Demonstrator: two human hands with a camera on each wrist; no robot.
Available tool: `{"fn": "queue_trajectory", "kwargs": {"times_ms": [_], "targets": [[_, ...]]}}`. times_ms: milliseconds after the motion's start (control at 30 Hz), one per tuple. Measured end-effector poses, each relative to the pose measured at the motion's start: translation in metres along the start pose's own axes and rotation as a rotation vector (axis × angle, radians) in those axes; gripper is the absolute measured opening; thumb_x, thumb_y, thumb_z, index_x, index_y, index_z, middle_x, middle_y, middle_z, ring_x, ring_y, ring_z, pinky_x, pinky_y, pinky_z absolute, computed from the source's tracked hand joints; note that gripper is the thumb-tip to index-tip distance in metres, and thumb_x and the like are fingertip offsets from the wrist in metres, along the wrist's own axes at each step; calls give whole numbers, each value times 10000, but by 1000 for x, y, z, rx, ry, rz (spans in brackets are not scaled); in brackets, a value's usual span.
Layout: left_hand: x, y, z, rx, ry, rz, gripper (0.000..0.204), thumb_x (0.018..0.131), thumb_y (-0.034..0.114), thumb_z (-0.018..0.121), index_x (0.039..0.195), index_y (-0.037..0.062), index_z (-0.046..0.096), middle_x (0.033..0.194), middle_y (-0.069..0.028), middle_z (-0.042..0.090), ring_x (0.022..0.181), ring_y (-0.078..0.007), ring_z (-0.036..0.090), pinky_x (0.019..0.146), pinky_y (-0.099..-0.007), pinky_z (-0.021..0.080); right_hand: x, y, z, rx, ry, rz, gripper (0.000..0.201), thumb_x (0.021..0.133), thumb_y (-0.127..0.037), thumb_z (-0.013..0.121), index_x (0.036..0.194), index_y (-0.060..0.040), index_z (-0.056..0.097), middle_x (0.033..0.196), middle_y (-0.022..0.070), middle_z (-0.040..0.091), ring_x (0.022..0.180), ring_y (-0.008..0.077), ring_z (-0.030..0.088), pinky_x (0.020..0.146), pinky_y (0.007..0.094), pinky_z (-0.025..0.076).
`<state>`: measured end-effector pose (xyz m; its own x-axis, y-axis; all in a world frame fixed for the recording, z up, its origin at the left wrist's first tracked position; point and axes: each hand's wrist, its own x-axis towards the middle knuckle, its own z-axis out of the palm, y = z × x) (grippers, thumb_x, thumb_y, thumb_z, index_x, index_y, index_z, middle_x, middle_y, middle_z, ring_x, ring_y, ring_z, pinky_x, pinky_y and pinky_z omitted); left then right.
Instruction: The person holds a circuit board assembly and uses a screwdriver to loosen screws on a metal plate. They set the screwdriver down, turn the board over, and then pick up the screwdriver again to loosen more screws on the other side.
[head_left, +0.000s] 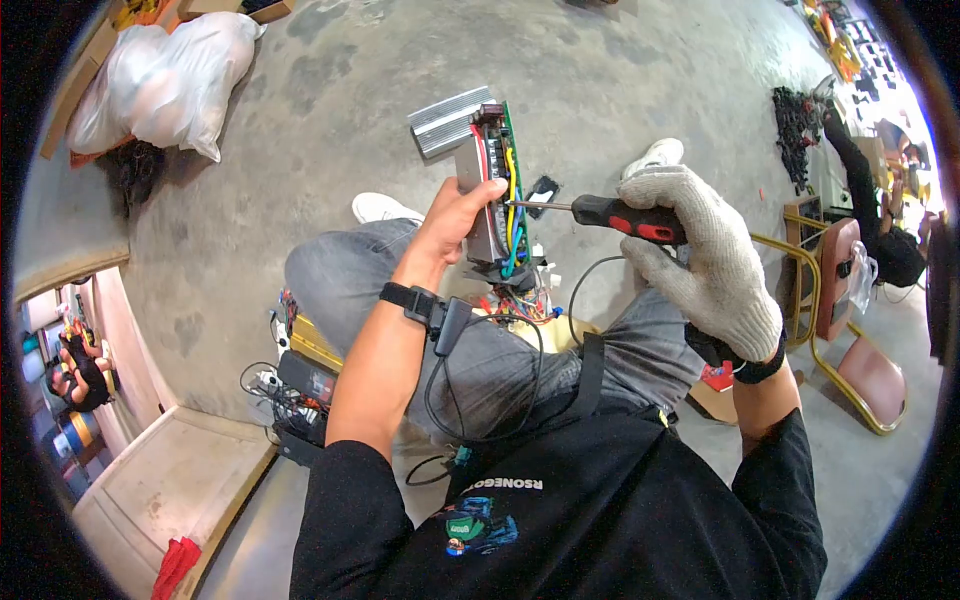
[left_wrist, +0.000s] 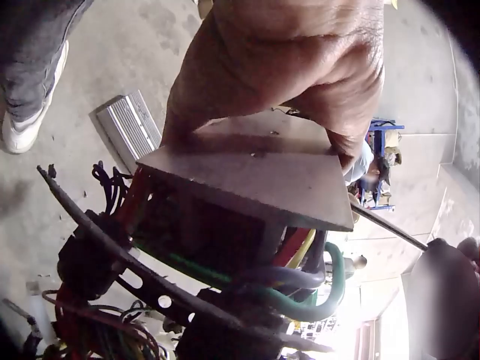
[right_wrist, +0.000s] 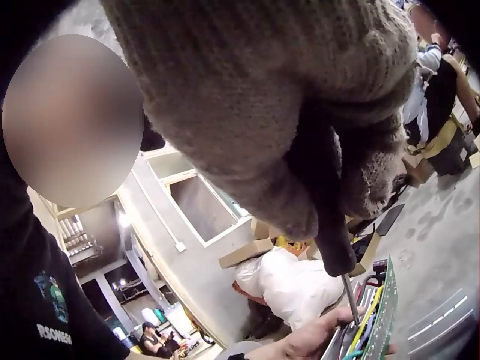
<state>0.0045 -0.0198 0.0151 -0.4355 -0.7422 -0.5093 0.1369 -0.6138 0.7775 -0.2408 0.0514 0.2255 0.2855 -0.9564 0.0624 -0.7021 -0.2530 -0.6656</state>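
Observation:
My bare left hand (head_left: 452, 222) grips a narrow electronic unit with a grey metal plate (left_wrist: 255, 180), a green circuit board (right_wrist: 380, 319) and coloured wires. The thumb lies over its edge. In my right hand (head_left: 718, 260), which wears a knitted glove, is a screwdriver (head_left: 625, 220) with a black and red handle. Its thin shaft points left, and the tip reaches the inner side of the unit beside the left thumb. The right wrist view shows gloved fingers around the handle (right_wrist: 328, 232). A tangle of wires (head_left: 520, 303) hangs below the unit's near end.
A ribbed metal cover (left_wrist: 131, 124) lies on the concrete floor beyond the unit. Black devices and cables (head_left: 300, 390) sit by my left leg. A yellow-framed chair (head_left: 835, 280) stands at right, a white plastic sack (head_left: 165, 80) at upper left. Other people are in the background.

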Motion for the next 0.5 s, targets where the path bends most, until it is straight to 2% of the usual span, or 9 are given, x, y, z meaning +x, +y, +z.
{"fn": "queue_trajectory", "kwargs": {"times_ms": [33,233,300,500], "targets": [[-1,0,1,11,9,3,491,907,387,759,1192,8,635,983,-37,702,841,-129,693,748,-299,564,1,1,2,2,-16,5,435,778,-16,807,1171,-44,622,1093,137,682,1017,346,683,896,389,541],[-1,1,3,11,8,24,467,908,350,764,1195,4,635,985,-51,704,837,-133,690,733,-301,569,8,1,6,-16,-45,-37,420,771,5,793,1152,-52,624,1114,134,675,1035,340,677,891,398,535],[0,1,4,12,30,28,373,904,273,746,1140,-6,672,966,-68,714,814,-135,696,705,-322,580,11,0,8,-24,-53,-49,419,768,12,786,1149,-57,625,1112,130,673,1037,339,673,892,398,533],[2,-2,5,7,74,18,445,897,270,769,1178,-50,640,998,-102,715,833,-149,708,721,-329,603,17,-4,6,-80,-113,-87,417,769,58,763,1150,-19,611,1144,138,670,1030,327,681,896,381,551]]}}
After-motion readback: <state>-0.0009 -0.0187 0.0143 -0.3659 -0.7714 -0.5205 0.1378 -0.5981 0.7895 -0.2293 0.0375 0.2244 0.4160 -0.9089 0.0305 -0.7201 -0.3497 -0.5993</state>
